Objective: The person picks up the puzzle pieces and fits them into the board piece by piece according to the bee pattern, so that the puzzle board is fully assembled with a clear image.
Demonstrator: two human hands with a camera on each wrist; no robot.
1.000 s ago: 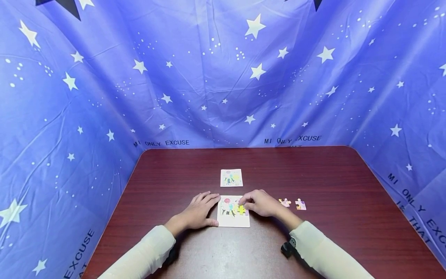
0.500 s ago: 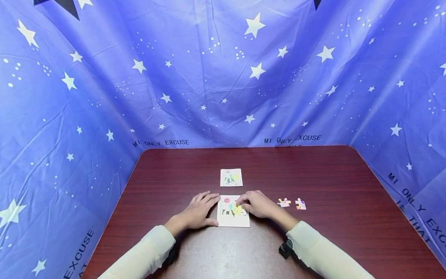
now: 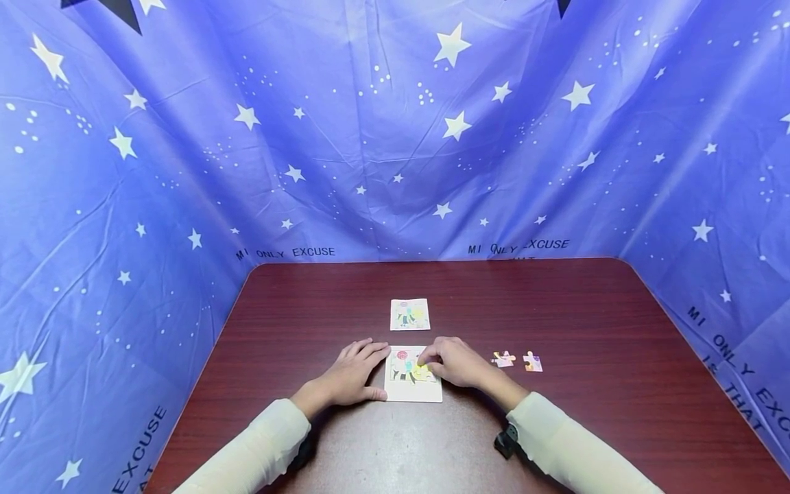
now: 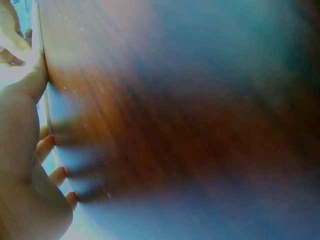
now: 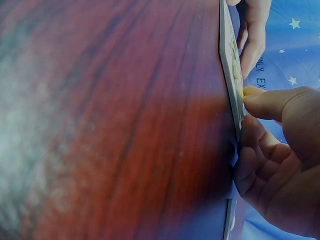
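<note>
The puzzle board lies flat on the dark red-brown table, its lower strip plain white and its upper part filled with a coloured picture, with a round red shape, a turquoise patch, black marks and yellow areas; at the left edge of the puzzle board is the left hand, its fingers extended and spread, the fingertips by the upper left corner and the thumb at the lower left corner, touching the rim and gripping nothing; over the right part of the puzzle board is the right hand, thumb and forefinger pinching a yellow piece down at the picture's surface, the other fingers curled in below; the piece is mostly covered by the fingertips, so whether it sits fully flush cannot be told; beyond the puzzle board, just apart from its far edge, lies a small picture card with a similar design; to the right of the puzzle board, past the right hand, lie a loose jigsaw piece in pink and yellow and, a little farther right, a second loose piece with purple on it, the two near each other but not touching; behind the puzzle board and well apart from it hangs a blue curtain printed with white stars and black lettering; nearer the person than the puzzle board, pale sleeves cover both forearms.
</note>
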